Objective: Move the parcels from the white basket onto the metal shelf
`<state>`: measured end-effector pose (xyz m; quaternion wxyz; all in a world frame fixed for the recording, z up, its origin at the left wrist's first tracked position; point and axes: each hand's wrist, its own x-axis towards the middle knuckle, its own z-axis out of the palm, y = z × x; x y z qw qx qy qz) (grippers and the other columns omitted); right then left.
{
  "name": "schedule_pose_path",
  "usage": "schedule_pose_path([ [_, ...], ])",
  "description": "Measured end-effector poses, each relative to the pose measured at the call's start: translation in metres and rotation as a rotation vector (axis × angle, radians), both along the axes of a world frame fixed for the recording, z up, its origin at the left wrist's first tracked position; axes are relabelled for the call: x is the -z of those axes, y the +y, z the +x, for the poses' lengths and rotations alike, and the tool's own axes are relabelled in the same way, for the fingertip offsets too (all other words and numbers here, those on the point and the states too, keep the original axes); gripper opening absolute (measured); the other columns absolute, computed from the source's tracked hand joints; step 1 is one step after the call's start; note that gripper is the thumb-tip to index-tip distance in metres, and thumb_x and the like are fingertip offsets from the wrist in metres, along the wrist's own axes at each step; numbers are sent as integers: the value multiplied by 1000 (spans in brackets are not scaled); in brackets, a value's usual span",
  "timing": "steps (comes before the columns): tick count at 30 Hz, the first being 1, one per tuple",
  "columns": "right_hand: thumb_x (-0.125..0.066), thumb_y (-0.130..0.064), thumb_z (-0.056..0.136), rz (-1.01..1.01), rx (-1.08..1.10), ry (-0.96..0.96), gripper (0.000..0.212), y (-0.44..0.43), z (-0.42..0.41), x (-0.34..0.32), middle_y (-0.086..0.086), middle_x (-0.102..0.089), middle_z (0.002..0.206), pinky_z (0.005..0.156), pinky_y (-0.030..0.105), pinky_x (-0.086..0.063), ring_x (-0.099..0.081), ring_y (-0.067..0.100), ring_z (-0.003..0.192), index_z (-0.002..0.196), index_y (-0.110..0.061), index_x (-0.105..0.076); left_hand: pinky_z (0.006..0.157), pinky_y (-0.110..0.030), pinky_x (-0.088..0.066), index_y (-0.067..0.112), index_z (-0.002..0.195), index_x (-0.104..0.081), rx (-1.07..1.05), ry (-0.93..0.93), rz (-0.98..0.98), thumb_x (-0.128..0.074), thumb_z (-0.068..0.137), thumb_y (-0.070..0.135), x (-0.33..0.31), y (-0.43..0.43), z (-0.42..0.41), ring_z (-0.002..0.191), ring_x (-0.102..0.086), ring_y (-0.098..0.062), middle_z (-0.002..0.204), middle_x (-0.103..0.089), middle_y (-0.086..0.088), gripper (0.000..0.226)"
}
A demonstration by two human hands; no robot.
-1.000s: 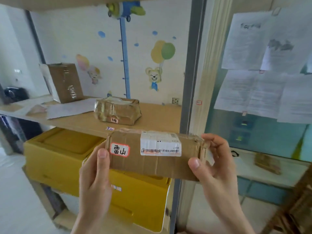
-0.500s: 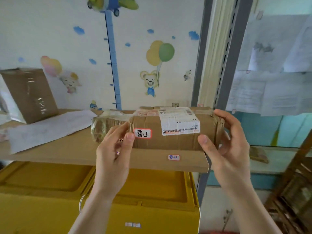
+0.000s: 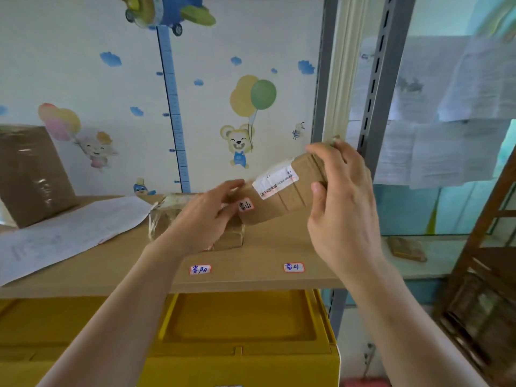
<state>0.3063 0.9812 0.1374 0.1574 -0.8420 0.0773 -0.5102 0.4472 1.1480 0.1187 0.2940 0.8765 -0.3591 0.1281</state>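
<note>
A brown cardboard parcel (image 3: 282,195) with a white label and a red-edged sticker is tilted, right end raised, over the wooden board of the metal shelf (image 3: 265,252). My left hand (image 3: 206,216) holds its lower left end and my right hand (image 3: 339,199) grips its raised right end. A tape-wrapped parcel (image 3: 164,216) lies on the shelf behind my left hand, partly hidden. A bigger brown box (image 3: 30,174) leans at the far left of the shelf. The white basket is out of view.
Grey slotted shelf posts (image 3: 375,88) rise just right of my right hand. White paper sheets (image 3: 69,227) lie on the shelf's left part. Yellow plastic crates (image 3: 240,331) sit under the shelf. Two stickers (image 3: 293,267) mark the shelf's front edge. A wooden rack (image 3: 480,289) stands at right.
The parcel has gone from level in front of the shelf edge to over the board, right end tipped up. My right hand shifted to the top of that end.
</note>
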Motion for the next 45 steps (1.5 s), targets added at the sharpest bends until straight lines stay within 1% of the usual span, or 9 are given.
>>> schedule_pose_path([
  [7, -56, 7, 88, 88, 6, 51, 51, -8, 15, 9, 8, -45, 145, 98, 31, -48, -57, 29, 125, 130, -21, -52, 102, -48, -52, 31, 151, -49, -1, -118, 53, -64, 97, 33, 15, 2, 8, 112, -74, -18, 111, -82, 11, 56],
  [12, -61, 4, 91, 213, 39, 227, 55, -20, 24, 45, 12, -42, 148, 86, 21, -42, -61, 28, 120, 137, -23, -48, 113, -51, -40, 35, 150, -50, -42, -186, 198, -62, 97, 44, 19, 8, 14, 137, -57, -20, 145, -62, 11, 55],
  [18, -67, -8, 89, 94, 238, 532, 64, -28, 31, 56, 10, -22, 167, 85, 42, -58, -65, 31, 118, 146, -24, -42, 114, -49, -39, 32, 150, -51, -69, -201, 353, -70, 93, 39, 12, -11, 7, 136, -55, -20, 145, -58, 9, 60],
  [23, -71, -7, 87, -30, 239, 560, 63, -33, 38, 50, 1, -53, 146, 89, 45, -56, -52, 27, 134, 144, -20, -49, 115, -43, -41, 29, 154, -46, 7, -119, 344, -77, 86, 45, 3, 0, 12, 137, -53, -20, 151, -53, 4, 76],
  [26, -67, -8, 89, -58, 221, 562, 61, -35, 39, 49, -1, -53, 147, 90, 46, -55, -46, 28, 140, 145, -22, -48, 126, -57, -15, 31, 161, -32, -124, -110, 416, -75, 82, 58, -1, 17, 25, 153, -36, -23, 169, -32, 2, 94],
  [29, -65, -13, 93, -78, 189, 571, 59, -35, 39, 48, -1, -52, 149, 91, 47, -55, -44, 31, 141, 146, -28, -47, 124, -57, -25, 33, 161, -32, -132, -84, 493, -77, 82, 53, 3, 29, 33, 153, -37, -21, 168, -38, 6, 93],
  [39, -60, -21, 97, -112, 211, 574, 49, -32, 34, 45, 4, -55, 140, 86, 44, -55, -53, 32, 128, 144, -27, -51, 123, -47, -30, 27, 157, -41, 42, -160, 415, -83, 81, 42, 7, 33, 38, 150, -44, -20, 162, -47, 6, 88],
  [43, -61, -27, 95, -158, 178, 559, 48, -33, 31, 40, 6, -59, 138, 97, 46, -51, -49, 27, 133, 142, -22, -52, 127, -54, -14, 32, 158, -38, 49, -178, 383, -79, 77, 59, 8, 35, 37, 157, -31, -16, 165, -42, 10, 95],
  [45, -65, -28, 94, -115, 59, 431, 53, -33, 22, 34, 2, -58, 141, 97, 40, -51, -51, 21, 132, 144, -21, -50, 128, -54, -7, 31, 157, -40, 51, -201, 167, -71, 78, 67, 7, 35, 25, 156, -24, -7, 164, -40, 13, 92],
])
